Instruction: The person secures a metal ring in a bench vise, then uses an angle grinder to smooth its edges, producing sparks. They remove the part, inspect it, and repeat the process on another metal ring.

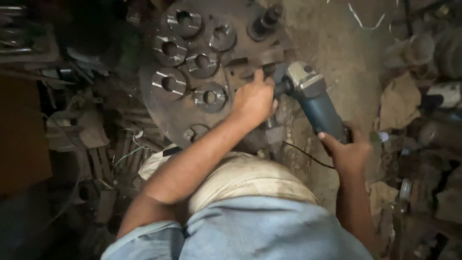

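A blue-bodied angle grinder with a grey metal gear head lies slanted across the middle of the view, its head pointing up and left toward a large, round, dark steel plate that rests on the dirty workshop floor. The right hand wraps around the rear of the blue body, its grip closed on the tool near where a thin black cable leaves it. The left hand is clenched at the black side handle just beside the grey head, its grip closed there, with the thumb raised toward the plate; the handle itself is mostly hidden under the fingers. Whether the disc touches the metal cannot be told, since the hand and the head cover that spot.

On the plate sit several shiny, round, machined steel pieces with centre holes and notched rims, set close together in a cluster to the left of the left hand. A dark cylindrical bolt-like part stands near the plate's upper right edge. A threaded steel stud shows just below the left hand.

A crumpled tan cloth lies on the floor well to the right of the grinder, among dim metal scrap. The person's light blue garment fills the lower part of the view.
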